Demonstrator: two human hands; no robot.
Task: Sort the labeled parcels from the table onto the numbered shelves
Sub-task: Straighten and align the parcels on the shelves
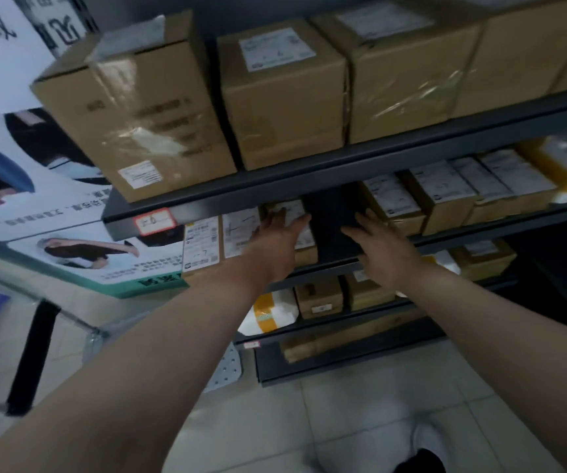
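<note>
Your left hand (277, 244) is lying open, fingers straight and close together, and is pressing flat against the labelled face of a small brown parcel (306, 247); it is curling round nothing. That parcel is sitting on the middle shelf (480, 230), just right of and below the red-bordered tag (155, 221). It is standing on end, long axis running up and down, label facing out toward you.

Above the tag, the top shelf (309, 186) is carrying large taped cartons (138, 114) side by side, and the leftmost one is overhanging the shelf lip. Directly right of the tag, two flat labelled packets (201, 245) are standing upright against the pressed parcel's left side.

Further right of the tag, a dark slot (329, 213) is opening between the parcel and the next row. You cannot tell whether it is bare shelf or a black package.

Your right hand (382, 249) is also open, fingers spread, with its fingertips reaching into that slot over the shelf's front edge and holding nothing.

Far right of the tag, a tight row of small labelled boxes (439, 196) is filling the shelf, leaving the slot as the only free room.

Below and right of the tag, the lower shelf (360, 317) is holding a white bag with yellow tape (271, 312) and small cartons (319, 297).
</note>
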